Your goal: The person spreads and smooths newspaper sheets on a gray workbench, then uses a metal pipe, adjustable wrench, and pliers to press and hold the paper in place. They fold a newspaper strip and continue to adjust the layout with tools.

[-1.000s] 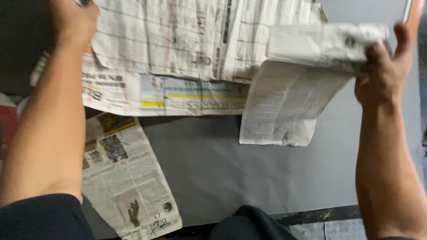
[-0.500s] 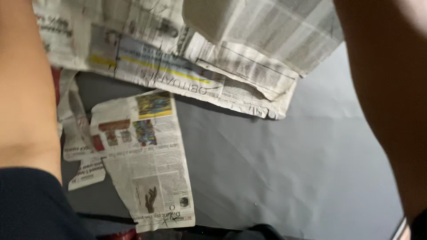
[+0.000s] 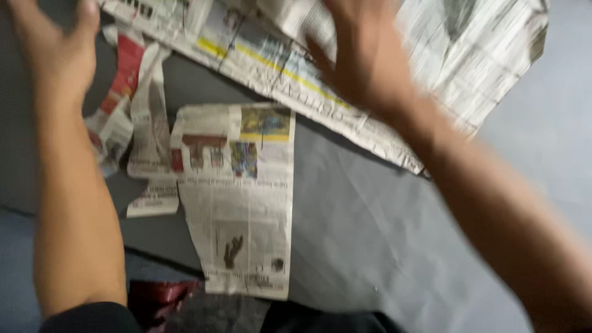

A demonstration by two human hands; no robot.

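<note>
Since half a second ago the view has swung left and down, so both forearms now fill the picture: the right hand point(image 3: 364, 58), which was only a dark blur at the right edge, now lies over the large spread of grey-and-white newspaper sheets with the yellow stripe point(image 3: 493, 68), and the left hand point(image 3: 52, 43), unseen before, has come up at the top left. A second ago the right hand was pinching a folded sheet up in the air; that fold is no longer lifted, and the paper lies flatter across the top.

The right hand is spread, fingers apart, resting on or just above the big sheets. Blur hides whether the palm presses them. The left hand is released, fingers loosely fanned, gripping nothing, hovering above the crumpled red-and-white scraps of newspaper point(image 3: 126, 105) at the left.

Nearer the body, a separate rectangular newspaper page with colour photographs and a small dark hand picture point(image 3: 237, 203) lies flat on the dark grey matte sheet point(image 3: 370, 234) that covers the floor, just beside the scraps and touching the lower edge of the big spread.

To lay the sheets well, I judge the right palm should press flat and sweep outward from the middle, while the left pins the near edge so that nothing creeps or creases.
</note>
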